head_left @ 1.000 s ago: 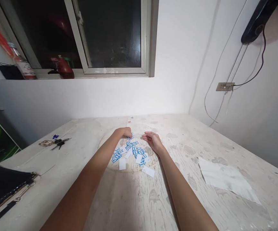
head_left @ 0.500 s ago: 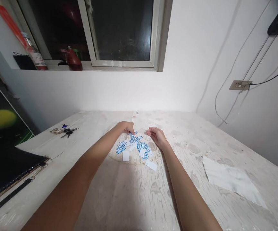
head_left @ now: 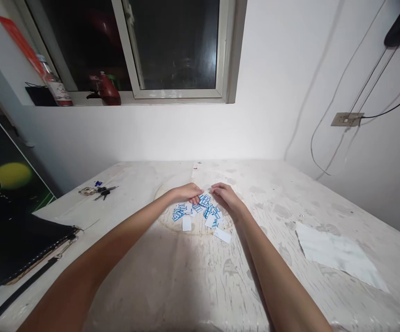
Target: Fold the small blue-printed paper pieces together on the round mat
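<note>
Small white cards with blue line patterns [head_left: 205, 201] lie in a loose, overlapping pile on the table. Several show a plain white side, among them a white card [head_left: 186, 224] at the pile's near edge and another white card [head_left: 222, 235] lying apart at the front right. My left hand [head_left: 188, 192] is over the back left of the pile, its fingers curled and pinched together; what they hold, if anything, is too small to make out. Beside the pile's right edge rests my right hand [head_left: 228, 197], with loosely bent fingers and nothing visible in them.
Keys [head_left: 104, 192] lie at the left, behind a black bag [head_left: 26, 246] with a strap. A white cloth [head_left: 338, 253] is spread on the right. Against the wall at the back is a window ledge with a bottle [head_left: 58, 90] and a red container [head_left: 110, 91].
My left hand has moved right and slightly nearer, over the cards. The fingers of my right hand have bent a little more. The view has shifted slightly.
</note>
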Demonstrator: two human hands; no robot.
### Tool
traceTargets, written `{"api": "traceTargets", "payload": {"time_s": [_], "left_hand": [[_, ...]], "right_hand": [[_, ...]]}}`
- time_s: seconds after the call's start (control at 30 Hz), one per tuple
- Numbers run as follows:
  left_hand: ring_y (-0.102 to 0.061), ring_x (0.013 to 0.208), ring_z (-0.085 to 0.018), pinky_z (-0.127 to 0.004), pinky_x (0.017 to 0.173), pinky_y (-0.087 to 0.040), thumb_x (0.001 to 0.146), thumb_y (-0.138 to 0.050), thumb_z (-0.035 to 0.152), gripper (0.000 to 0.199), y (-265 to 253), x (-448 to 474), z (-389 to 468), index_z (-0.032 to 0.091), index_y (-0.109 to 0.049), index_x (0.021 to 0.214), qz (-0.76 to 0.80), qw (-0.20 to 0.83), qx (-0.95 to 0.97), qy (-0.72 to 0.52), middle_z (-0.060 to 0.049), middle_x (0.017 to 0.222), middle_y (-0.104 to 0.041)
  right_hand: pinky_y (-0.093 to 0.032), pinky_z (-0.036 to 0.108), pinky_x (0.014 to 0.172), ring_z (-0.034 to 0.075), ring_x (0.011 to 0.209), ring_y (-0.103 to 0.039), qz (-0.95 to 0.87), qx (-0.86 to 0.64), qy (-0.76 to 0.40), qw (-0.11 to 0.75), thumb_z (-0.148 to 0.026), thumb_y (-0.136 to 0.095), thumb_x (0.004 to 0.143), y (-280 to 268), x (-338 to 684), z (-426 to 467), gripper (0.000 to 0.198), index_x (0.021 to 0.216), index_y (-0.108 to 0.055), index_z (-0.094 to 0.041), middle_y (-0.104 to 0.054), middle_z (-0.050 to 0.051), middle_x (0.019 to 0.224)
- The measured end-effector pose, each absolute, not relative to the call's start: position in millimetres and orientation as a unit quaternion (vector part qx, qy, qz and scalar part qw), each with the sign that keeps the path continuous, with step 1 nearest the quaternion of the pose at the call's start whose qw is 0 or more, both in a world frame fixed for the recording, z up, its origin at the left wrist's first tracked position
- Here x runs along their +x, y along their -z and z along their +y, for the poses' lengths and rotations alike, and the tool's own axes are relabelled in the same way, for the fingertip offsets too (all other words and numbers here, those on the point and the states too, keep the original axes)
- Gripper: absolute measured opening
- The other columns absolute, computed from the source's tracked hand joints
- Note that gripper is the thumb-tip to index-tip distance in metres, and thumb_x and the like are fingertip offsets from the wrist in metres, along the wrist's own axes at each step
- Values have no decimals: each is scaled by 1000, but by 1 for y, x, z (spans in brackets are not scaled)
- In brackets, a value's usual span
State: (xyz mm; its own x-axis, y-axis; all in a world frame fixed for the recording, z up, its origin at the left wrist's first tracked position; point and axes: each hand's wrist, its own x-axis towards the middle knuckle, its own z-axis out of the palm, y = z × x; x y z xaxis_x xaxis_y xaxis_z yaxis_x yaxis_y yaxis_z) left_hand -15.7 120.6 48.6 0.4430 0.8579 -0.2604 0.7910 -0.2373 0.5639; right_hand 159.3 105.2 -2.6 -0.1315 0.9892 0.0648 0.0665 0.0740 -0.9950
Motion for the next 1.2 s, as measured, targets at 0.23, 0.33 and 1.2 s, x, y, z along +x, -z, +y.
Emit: {"api": "traceTargets", "payload": {"time_s": [0.23,0.33,1.2], "left_hand": [[-49,111,-21,-33,93,-39,80,-40,55,52,-32,-66,63,19,-51,115,456,295,814,-206,-9,123,-52],[-26,129,-26,-40,106,-22,75,-46,59,67,-17,-85,36,23,-38,130,468,174,855,-137,-8,139,-34],[-23,131,-20,-39,107,-21,90,-25,41,46,8,-54,42,20,-35,130,497,28,844,-199,-8,143,-27]], "right_hand": [[-37,35,92,29,104,-53,-703,-507,-477,146,-26,-76,49,-45,164,72,58,105,-63,-17,-64,8,105],[-25,45,101,34,125,-32,-748,-511,-421,32,-46,-74,52,-50,174,48,98,137,-31,-25,-39,10,137],[-8,50,105,21,133,-16,-803,-534,-132,228,-46,-14,91,0,149,32,51,137,-24,-27,-23,7,145]]}}
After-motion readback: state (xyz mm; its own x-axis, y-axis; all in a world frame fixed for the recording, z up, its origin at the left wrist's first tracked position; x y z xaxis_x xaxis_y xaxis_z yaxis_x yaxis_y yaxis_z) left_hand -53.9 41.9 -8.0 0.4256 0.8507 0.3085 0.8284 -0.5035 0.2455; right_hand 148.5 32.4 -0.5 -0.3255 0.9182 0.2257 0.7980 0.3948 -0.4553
